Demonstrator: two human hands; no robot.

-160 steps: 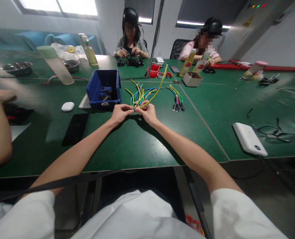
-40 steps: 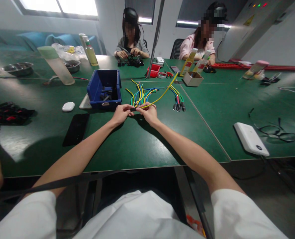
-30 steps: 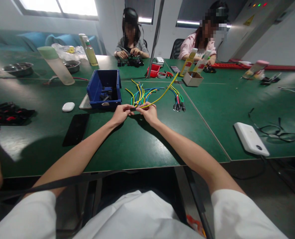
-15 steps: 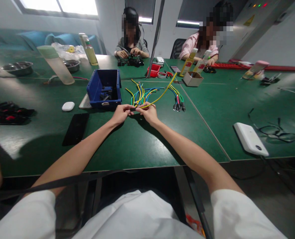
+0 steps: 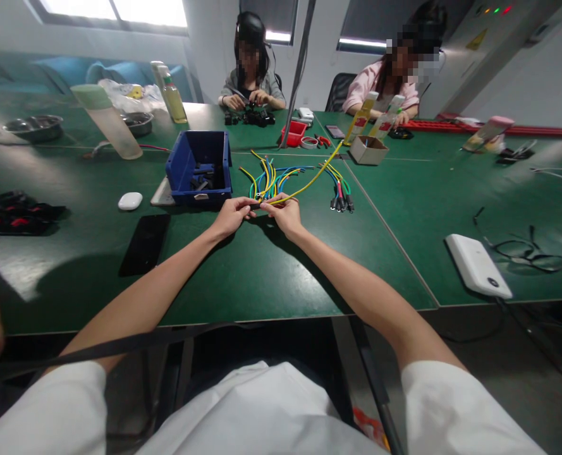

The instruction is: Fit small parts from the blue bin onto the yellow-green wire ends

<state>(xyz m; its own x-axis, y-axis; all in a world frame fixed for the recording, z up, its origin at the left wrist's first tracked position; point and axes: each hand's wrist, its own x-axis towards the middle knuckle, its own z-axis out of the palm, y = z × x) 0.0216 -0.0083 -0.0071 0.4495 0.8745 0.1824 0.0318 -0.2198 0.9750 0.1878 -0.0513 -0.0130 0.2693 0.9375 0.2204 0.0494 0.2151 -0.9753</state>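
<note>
Both my hands meet over the green table (image 5: 262,278), just in front of a loose pile of yellow, blue and green wires (image 5: 267,179). My right hand (image 5: 285,217) pinches a yellow wire (image 5: 309,182) that rises away to the upper right. My left hand (image 5: 232,217) pinches a small dark piece (image 5: 253,206) at that wire's near end. A blue bin (image 5: 199,165) with dark parts inside stands just left of the pile. A second bundle of wires with black ends (image 5: 338,187) lies to the right.
A black phone (image 5: 144,244) and a white oval case (image 5: 129,201) lie at left, a white box (image 5: 478,265) and glasses (image 5: 522,253) at right. Two people sit at the far side. Bottles (image 5: 107,123), metal bowls (image 5: 33,127) and a cardboard box (image 5: 366,150) stand further back.
The free end of the yellow wire has dropped lower and swung to the right. A person's arm at the left edge has drawn back. My hands stay in the same place.
</note>
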